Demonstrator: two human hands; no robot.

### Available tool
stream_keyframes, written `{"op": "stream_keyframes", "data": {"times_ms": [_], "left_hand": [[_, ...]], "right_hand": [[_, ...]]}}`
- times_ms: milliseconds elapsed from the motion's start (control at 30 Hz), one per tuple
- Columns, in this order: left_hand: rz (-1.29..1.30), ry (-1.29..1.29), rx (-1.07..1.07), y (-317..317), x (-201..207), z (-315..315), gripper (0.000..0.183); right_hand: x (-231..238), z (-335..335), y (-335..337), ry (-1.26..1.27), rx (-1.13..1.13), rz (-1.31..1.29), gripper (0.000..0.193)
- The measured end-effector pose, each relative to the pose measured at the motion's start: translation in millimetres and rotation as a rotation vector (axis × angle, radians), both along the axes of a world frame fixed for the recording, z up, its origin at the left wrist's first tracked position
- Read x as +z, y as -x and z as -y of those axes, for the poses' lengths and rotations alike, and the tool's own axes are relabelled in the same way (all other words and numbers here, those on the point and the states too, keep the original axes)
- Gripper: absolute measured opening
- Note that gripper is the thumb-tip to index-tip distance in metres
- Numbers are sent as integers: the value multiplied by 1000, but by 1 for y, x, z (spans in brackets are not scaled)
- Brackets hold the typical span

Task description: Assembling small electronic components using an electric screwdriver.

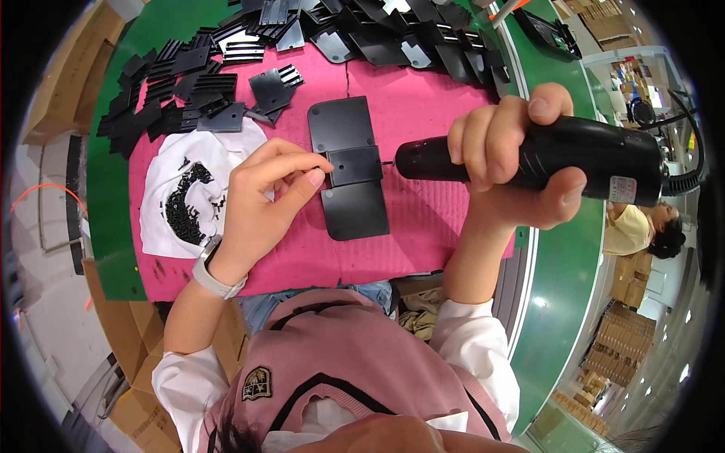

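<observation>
In my right hand (502, 155) is a black electric screwdriver (604, 155), its fingers wrapped round the body. The thin bit points left, close to the right edge of a black plastic assembly (355, 211). That assembly lies flat on the pink mat, two rounded panels with a narrower bracket (355, 164) across the middle. My left hand (264, 200) pinches thumb and forefinger together at the bracket's left end; what they hold, if anything, is too small to make out. Beside this hand, small black screws (185, 204) lie heaped on a white cloth (160, 177).
Piles of black plastic brackets (204, 94) and black panels (381, 49) line the far side of the pink mat (423, 241). The green table (547, 302) extends to the right, with a black tray-like part (540, 30) at its far end. Another person (642, 230) is beyond it.
</observation>
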State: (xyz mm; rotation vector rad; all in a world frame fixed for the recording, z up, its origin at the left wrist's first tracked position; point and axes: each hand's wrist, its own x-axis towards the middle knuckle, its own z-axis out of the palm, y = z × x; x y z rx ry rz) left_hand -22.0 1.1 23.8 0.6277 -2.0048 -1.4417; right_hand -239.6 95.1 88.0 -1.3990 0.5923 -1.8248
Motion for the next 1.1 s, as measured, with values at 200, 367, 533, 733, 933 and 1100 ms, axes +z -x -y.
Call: {"op": "stream_keyframes", "data": {"times_ms": [200, 367, 533, 733, 933, 1100], "left_hand": [[48, -151, -35, 7, -7, -6, 11], [80, -168, -52, 8, -4, -8, 10], [58, -119, -38, 11, -11, -13, 9], [24, -184, -10, 15, -12, -17, 9], [42, -123, -46, 15, -17, -14, 10], [1, -142, -24, 17, -18, -17, 8]], "right_hand": [[0, 0, -4, -95, -109, -33, 53], [0, 3, -12, -205, -192, -109, 52], [-5, 16, -17, -172, -114, -152, 38], [-3, 21, -12, -160, -101, -215, 34], [-4, 22, -20, -208, -122, 111, 26], [-1, 17, -21, -216, -198, -119, 29]]}}
